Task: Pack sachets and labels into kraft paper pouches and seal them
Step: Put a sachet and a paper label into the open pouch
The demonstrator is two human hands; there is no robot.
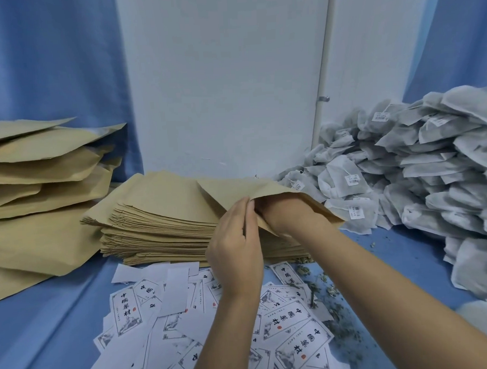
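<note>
A person's left hand point(235, 240) pinches the near lip of a kraft paper pouch point(253, 191) between thumb and fingertips, lifting it off the stack of flat pouches point(160, 221) at the centre of a blue-covered table point(48, 332). The right hand point(279, 210) is pushed wrist-deep into the pouch's mouth. Its fingers are hidden by the paper, so it cannot be told whether they are spread or hold anything. The step appears to be opening the pouch for filling. It is probably done best by holding the lip taut while the hidden hand spreads the walls down to the bottom corners, without creasing or tearing the mouth that must later seal. One pouch is being worked. The stack beneath it shows dozens of layered edges, too many to count. About seven bulkier pouches point(41, 176) lie heaped at the left. Grey mesh sachets point(420, 171), several with barcode tags, are piled by the dozens at the right. Well over twenty printed labels point(293, 321) lie scattered in front, just beside loose herb crumbs point(343, 316).
</note>
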